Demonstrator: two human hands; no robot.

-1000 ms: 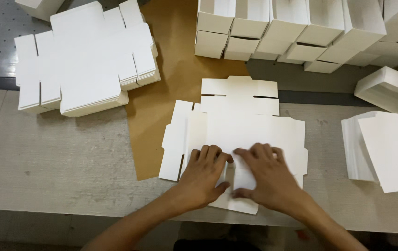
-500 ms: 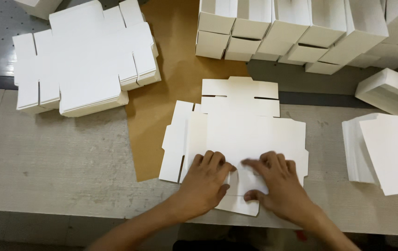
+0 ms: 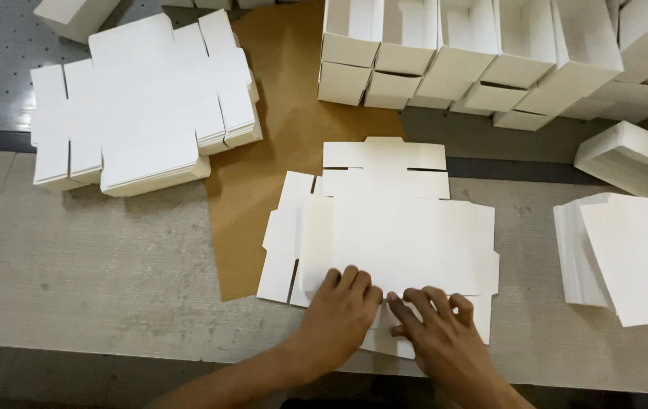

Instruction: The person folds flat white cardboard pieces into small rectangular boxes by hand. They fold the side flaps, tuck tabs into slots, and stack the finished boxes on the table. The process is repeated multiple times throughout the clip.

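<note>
A flat white die-cut cardboard box blank (image 3: 392,227) lies on the grey table (image 3: 112,280), partly over a brown paper sheet (image 3: 286,113). My left hand (image 3: 339,314) presses its fingers on the near edge of the blank. Beside it, touching, my right hand (image 3: 437,333) pinches the near flap of the blank with bent fingers. Both hands sit at the blank's front side, close to the table's near edge.
A stack of flat white blanks (image 3: 142,106) lies at the back left. Folded white boxes (image 3: 475,53) are piled at the back right, one open box (image 3: 634,159) at the far right. A pile of white card inserts (image 3: 619,254) sits to the right.
Both hands have slid toward me along the blank, from its middle to its near edge, and the right hand's fingers have curled onto the front flap.
</note>
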